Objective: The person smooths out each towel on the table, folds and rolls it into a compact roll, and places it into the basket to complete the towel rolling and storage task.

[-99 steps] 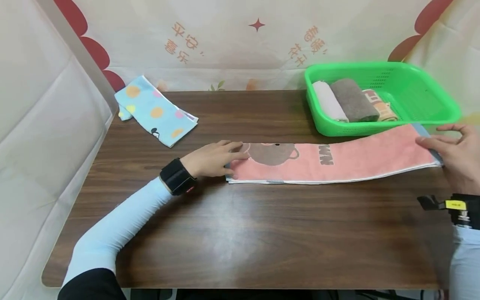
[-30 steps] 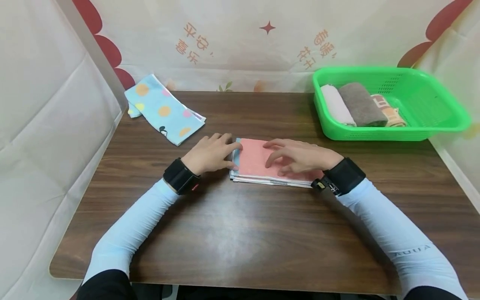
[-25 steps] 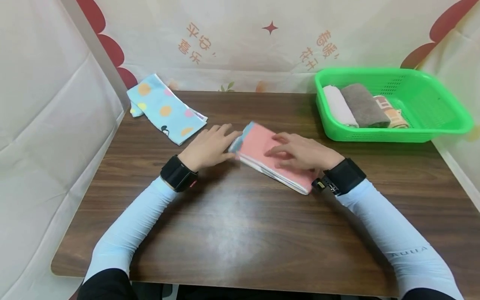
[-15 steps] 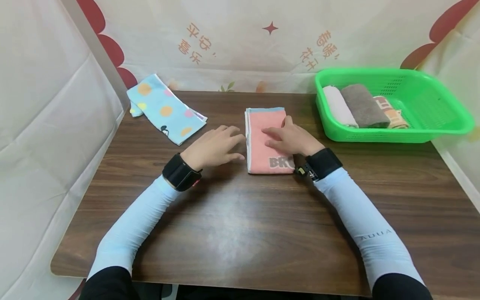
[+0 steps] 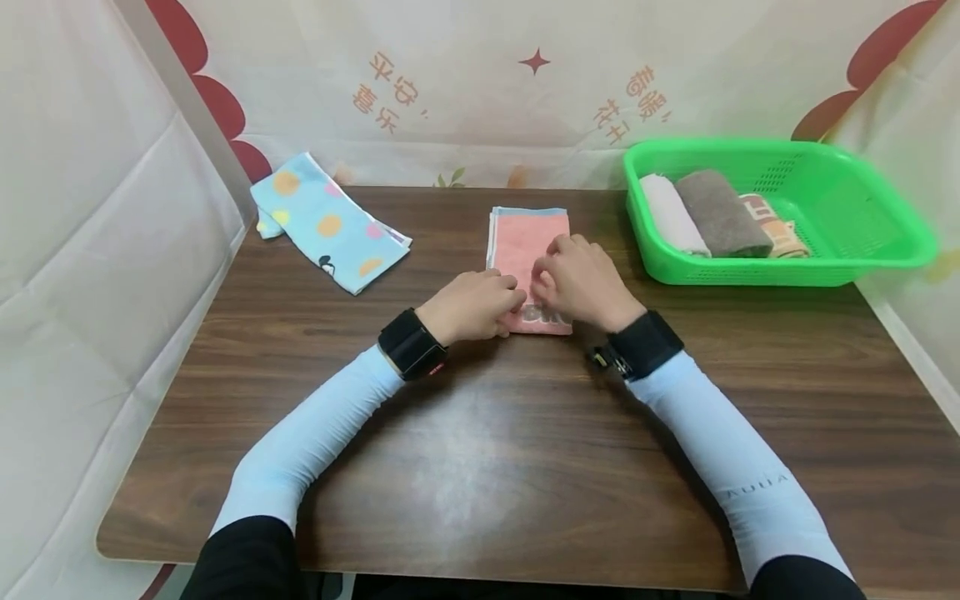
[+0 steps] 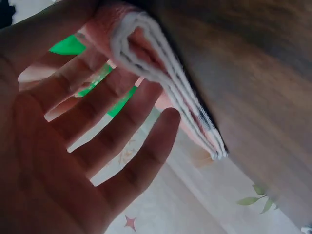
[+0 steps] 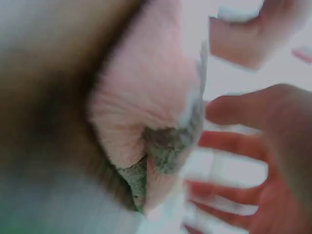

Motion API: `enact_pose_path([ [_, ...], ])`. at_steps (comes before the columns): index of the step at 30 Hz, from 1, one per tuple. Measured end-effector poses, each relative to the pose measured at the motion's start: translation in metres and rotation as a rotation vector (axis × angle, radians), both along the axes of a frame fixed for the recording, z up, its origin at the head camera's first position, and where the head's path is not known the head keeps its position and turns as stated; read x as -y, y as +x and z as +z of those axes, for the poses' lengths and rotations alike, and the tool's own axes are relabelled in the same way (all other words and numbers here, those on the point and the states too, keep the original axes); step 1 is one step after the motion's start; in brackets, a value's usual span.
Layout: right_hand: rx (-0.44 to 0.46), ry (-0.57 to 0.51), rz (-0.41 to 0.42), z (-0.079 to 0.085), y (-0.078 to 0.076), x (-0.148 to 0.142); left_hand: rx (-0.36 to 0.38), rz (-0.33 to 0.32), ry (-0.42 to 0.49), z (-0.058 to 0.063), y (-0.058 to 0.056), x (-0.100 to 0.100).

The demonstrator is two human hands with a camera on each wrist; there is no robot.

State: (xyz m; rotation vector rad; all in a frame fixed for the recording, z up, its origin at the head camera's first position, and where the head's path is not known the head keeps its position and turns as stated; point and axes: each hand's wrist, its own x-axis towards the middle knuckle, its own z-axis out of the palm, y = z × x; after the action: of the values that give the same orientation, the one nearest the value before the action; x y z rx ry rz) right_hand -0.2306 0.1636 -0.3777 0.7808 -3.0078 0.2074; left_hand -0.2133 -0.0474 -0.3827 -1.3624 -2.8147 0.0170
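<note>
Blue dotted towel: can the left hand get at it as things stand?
Likely yes. In the head view, the blue dotted towel lies up and to the left of the left hand, with only tabletop showing between. It would probably have to leave the pink towel first.

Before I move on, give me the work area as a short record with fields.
Work in hand: folded pink towel, layered edges showing on its left
Left hand: at the towel's near left corner, grip unclear
Right hand: over the towel's right side, grip unclear
Far left: folded blue dotted cloth
Far right: green basket
Basket contents: white cloth, grey cloth, tan patterned cloth
Surface: brown wooden table
</note>
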Motion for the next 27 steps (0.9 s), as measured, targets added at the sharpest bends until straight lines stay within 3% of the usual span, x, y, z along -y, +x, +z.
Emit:
enact_pose_path([
  [3,-0.009,-0.042,0.116,-0.002,0.021,0.002,-0.011,0.008,0.044,-0.003,0.001,-0.001],
  [7,0.070,-0.031,0.172,-0.002,0.032,0.003,0.005,0.036,0.103,-0.003,0.002,-0.001],
  [13,0.041,-0.012,0.195,-0.004,0.027,-0.001,0.052,0.057,0.151,-0.004,0.001,-0.001],
  [23,0.153,-0.239,0.184,-0.013,0.013,-0.016,0.349,0.096,0.237,-0.001,-0.011,0.006],
  [27,0.119,-0.244,0.188,-0.016,0.011,-0.015,0.345,0.121,0.242,-0.003,-0.012,0.006],
])
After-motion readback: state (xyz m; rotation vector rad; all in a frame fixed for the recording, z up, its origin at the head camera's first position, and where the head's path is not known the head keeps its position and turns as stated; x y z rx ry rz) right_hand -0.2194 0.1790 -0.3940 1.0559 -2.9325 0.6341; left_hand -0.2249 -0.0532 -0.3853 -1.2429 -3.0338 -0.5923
